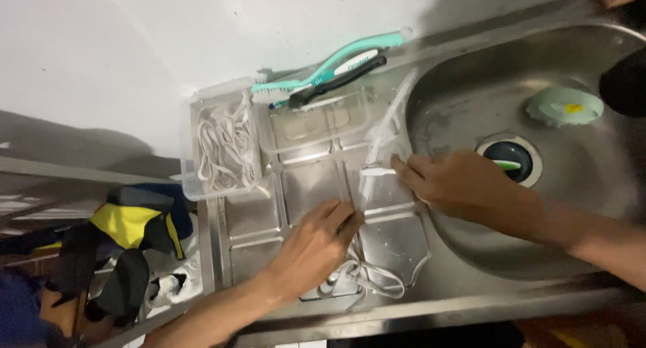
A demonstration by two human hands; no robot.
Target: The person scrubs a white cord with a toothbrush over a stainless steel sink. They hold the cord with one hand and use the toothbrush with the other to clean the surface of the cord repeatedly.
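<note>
Now: white shoelace (pixel 380 143) stretched flat on steel drainboard (pixel 316 180), between hands. Right hand (pixel 457 183) palm down, fingertips pinching lace mid-length beside sink basin (pixel 484 99). Left hand (pixel 316 247) palm down, fingers pressing lace lower end; loose coils below it. Hands apart. Clear tub (pixel 225 149) of laces upper left; brushes (pixel 330 72) above.

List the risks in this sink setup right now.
1. The right hand scrubs a clear strip with a toothbrush close to the basin edge; the strip or the brush could slip towards the open drain.
2. Loose white straps under the left hand lie near the counter's front edge and might slide off.
3. The brushes balanced on the clear boxes could roll down.
</note>
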